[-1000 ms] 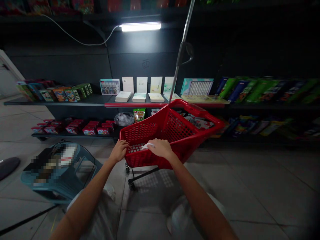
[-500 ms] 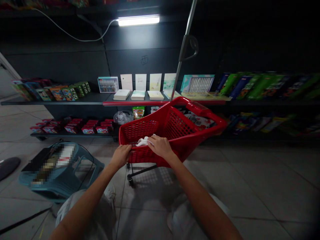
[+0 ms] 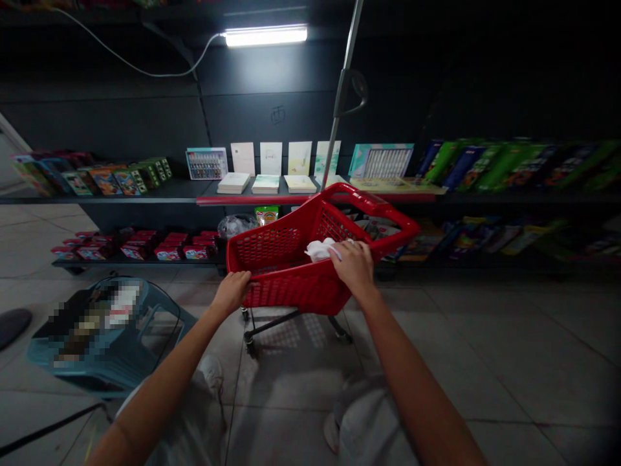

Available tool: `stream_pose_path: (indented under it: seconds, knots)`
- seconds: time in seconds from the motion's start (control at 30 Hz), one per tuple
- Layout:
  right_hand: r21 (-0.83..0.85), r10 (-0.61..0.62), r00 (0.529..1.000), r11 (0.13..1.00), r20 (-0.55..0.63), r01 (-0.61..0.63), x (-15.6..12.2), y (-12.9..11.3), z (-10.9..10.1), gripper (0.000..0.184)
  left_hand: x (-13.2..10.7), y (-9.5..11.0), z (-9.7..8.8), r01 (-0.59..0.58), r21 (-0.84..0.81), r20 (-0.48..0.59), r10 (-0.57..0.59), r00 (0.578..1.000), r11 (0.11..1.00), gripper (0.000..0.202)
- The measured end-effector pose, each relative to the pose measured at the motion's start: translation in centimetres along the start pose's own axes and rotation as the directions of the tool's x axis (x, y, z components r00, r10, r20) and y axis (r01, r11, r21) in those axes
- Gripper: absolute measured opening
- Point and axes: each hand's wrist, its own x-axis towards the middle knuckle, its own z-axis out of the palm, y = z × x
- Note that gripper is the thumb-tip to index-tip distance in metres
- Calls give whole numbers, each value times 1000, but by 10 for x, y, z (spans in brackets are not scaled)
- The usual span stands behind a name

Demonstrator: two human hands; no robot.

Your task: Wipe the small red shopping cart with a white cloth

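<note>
A red plastic shopping cart (image 3: 286, 291) on wheels stands on the tiled floor in front of me. My left hand (image 3: 231, 291) is closed over the near left rim of its basket. My right hand (image 3: 355, 263) is closed on a white cloth (image 3: 319, 249), pressed against the basket's right side wall near the rim. Both forearms reach forward from the bottom of the view.
Dark shelves (image 3: 184, 191) run along the back wall with boxed goods, notebooks and cards under a tube light (image 3: 266, 35). A metal pole (image 3: 339, 90) rises behind the cart. A teal plastic stool (image 3: 116, 336) stands at the left. Grey floor tiles lie to the right.
My right hand has carried the white cloth from the near rim along to the cart's right side wall. The cart has turned slightly. My left hand stays on the rim.
</note>
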Motion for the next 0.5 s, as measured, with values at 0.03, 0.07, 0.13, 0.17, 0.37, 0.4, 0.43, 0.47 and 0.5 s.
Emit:
stream_pose_path:
  seconds: [0.03,0.07,0.13,0.17,0.37,0.4,0.43,0.47,0.5]
  knots:
    - [-8,49,998,999,-51,-49,2,6,-1,26,1,-2,0,-3,-6,2,3,1000,1000,25]
    - [-6,92,990,996,-105,-93,3,12,-3,24,2,-5,0,-5,-11,3,5,1000,1000,24]
    - [22,158,967,987,-199,-157,3,20,-7,22,3,-8,-1,-3,-24,11,3,1000,1000,23]
    - [41,186,954,982,-233,-182,2,22,-8,21,3,-10,-2,1,-31,15,0,1000,1000,22]
    - [146,210,954,972,-212,-182,-6,-7,-8,15,4,-11,-2,0,-44,18,1,1000,999,18]
    - [165,188,965,973,-181,-158,-7,-16,-6,15,4,-10,-2,9,-36,12,-9,1000,999,17]
    - [185,164,975,973,-147,-135,-8,-26,-4,15,4,-9,-1,20,-26,4,-20,1000,999,17]
    - [205,142,983,972,-114,-117,-9,-37,-1,16,4,-9,0,29,-16,-2,-29,1000,999,17]
    - [225,123,989,969,-82,-102,-10,-48,2,18,4,-8,1,37,-8,-9,-37,999,999,16]
